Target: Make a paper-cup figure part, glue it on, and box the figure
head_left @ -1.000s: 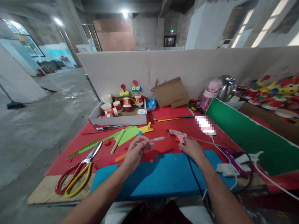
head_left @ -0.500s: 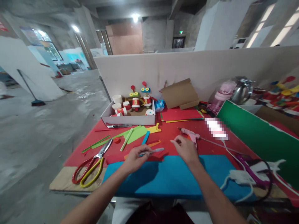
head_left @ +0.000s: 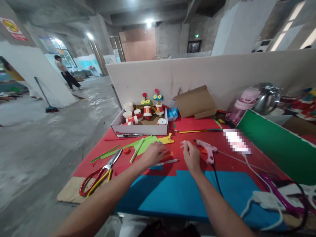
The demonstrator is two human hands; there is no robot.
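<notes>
My left hand (head_left: 154,154) hovers over the left middle of the table, palm down, its fingers bent forward and a little apart; I see nothing held in it. Near its fingertips lies an orange paper strip (head_left: 170,153). Just below them, a pale pen (head_left: 169,162) rests on the table beside a small blue paper piece (head_left: 156,167), partly covered by my wrist. My right hand (head_left: 191,155) is curled, with fingertips drawn together left of the pink glue gun (head_left: 209,153). Whatever those fingertips may hold is hidden or too small to make out.
Large scissors (head_left: 107,168) lie at left, near green paper strips (head_left: 106,153). Behind stands a white box (head_left: 139,129) with paper-cup figures. Blue sheet (head_left: 158,194) covers the front edge. A green panel (head_left: 274,148) and power strip (head_left: 269,199) with cables occupy the right.
My left hand has let go of the pen, which now lies on the table, and has moved up and forward. My right hand has turned more upright. A walking person has come into view at left.
</notes>
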